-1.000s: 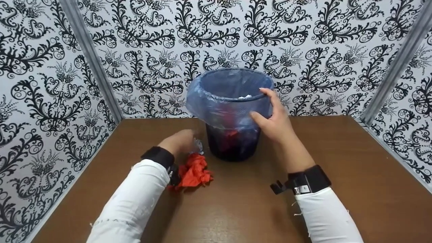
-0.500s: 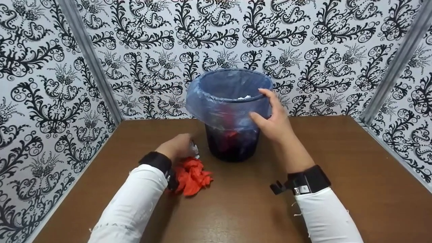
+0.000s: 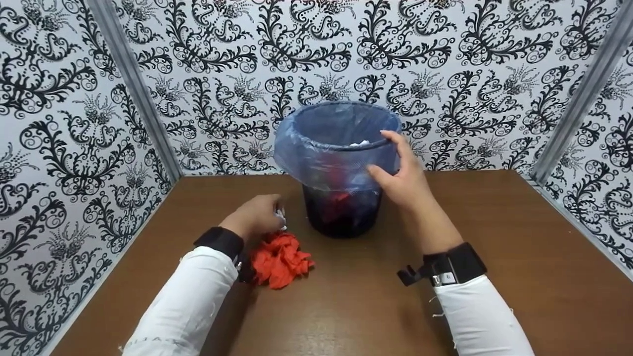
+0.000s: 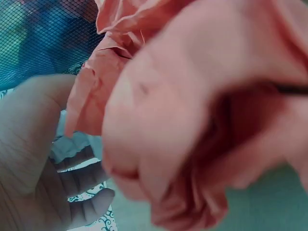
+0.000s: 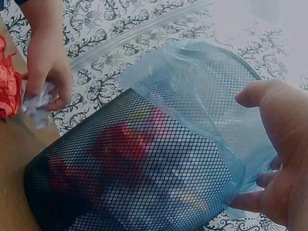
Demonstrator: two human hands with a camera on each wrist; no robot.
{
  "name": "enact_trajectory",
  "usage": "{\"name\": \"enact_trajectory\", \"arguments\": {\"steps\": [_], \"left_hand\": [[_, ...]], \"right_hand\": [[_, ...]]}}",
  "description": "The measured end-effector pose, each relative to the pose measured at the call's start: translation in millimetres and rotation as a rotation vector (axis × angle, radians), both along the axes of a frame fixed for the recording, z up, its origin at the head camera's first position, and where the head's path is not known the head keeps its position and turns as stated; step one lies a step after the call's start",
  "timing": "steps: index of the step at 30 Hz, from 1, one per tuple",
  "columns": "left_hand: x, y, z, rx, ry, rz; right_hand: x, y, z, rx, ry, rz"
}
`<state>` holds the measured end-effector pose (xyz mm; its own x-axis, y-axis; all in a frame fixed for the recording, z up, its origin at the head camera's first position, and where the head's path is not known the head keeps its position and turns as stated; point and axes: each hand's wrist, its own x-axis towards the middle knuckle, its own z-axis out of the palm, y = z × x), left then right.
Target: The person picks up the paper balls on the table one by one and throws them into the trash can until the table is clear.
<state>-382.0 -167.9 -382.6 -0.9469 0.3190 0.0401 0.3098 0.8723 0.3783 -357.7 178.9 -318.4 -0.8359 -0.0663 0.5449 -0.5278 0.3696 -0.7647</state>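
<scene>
A black mesh wastebasket stands upright on the table, its rim wrapped in a translucent blue bin bag. My right hand grips the right side of the lined rim, thumb in front and fingers by the edge. To the left of the basket, my left hand holds a crumpled white paper between thumb and fingers, low over the table. Just in front of that hand lies crumpled red paper, which looms large and blurred in the left wrist view. Apart from it, the white paper is largely hidden by the fingers.
Through the mesh, red paper and paler crumpled pieces show inside the basket. A white piece peeks over the rim. The brown table meets patterned walls at the back and sides.
My left hand has drawn slightly left and toward me with the white paper, and the red paper has come more into view. The right hand has stayed on the wastebasket.
</scene>
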Motion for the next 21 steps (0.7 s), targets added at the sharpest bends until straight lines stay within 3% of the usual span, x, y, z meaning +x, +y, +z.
{"name": "enact_trajectory", "arguments": {"steps": [7, 12, 15, 21], "left_hand": [[15.9, -12.5, 24.4, 0.078, 0.030, 0.041], [13.8, -29.4, 48.5, 0.049, 0.102, 0.030], [12.6, -38.1, 66.9, 0.059, 0.121, 0.036], [17.8, -41.1, 113.6, 0.144, 0.146, 0.070]], "right_hand": [[0.3, 1.1, 0.3, 0.028, -0.013, -0.019], [1.0, 2.5, 1.7, 0.016, -0.022, -0.003], [1.1, 2.0, 1.4, 0.002, -0.027, 0.002], [-1.6, -1.2, -2.2, -0.001, 0.060, 0.002]]}}
